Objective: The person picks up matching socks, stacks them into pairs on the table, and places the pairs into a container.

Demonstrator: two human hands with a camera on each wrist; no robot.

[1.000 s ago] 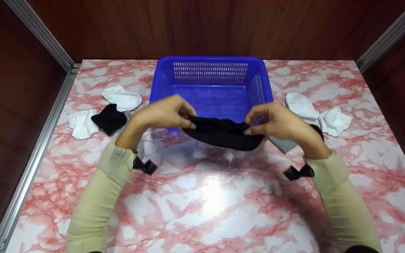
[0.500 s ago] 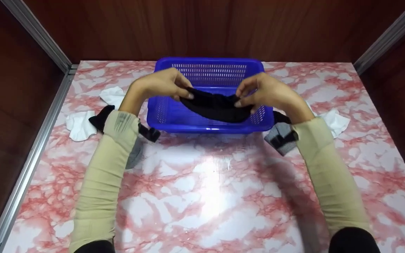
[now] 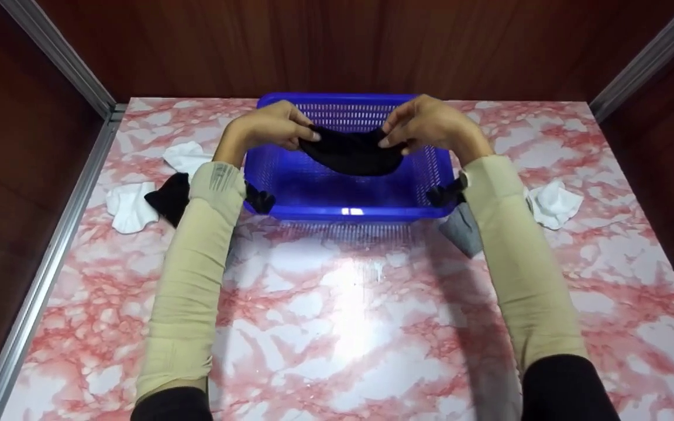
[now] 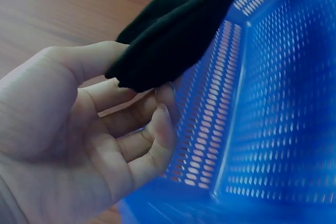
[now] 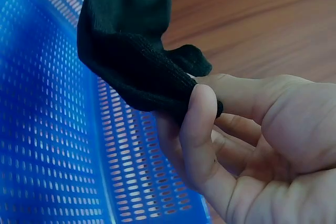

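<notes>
A black sock [image 3: 354,155] hangs stretched sideways between both hands, over the blue plastic basket [image 3: 348,213]. My left hand [image 3: 272,126] pinches its left end between thumb and fingers, and my right hand [image 3: 430,126] pinches the other end. In the left wrist view the sock [image 4: 178,35] droops from the thumb and fingers, the basket's perforated wall [image 4: 210,108] behind it. From the right wrist the ribbed edge of the sock [image 5: 142,56] shows, gripped at its near end. No items show in the visible part of the basket.
To the left lie white socks [image 3: 132,207] and a black sock [image 3: 170,199], partly behind the left sleeve. On the right are a grey sock [image 3: 463,231] and a white sock [image 3: 554,203]. Brown wood-grain panels [image 3: 337,47] enclose the marbled table [image 3: 337,327] at the back and sides.
Both hands have moved forward, away from the body, carrying the black sock from the basket's near edge to over its inside. The grip at both ends stays the same.
</notes>
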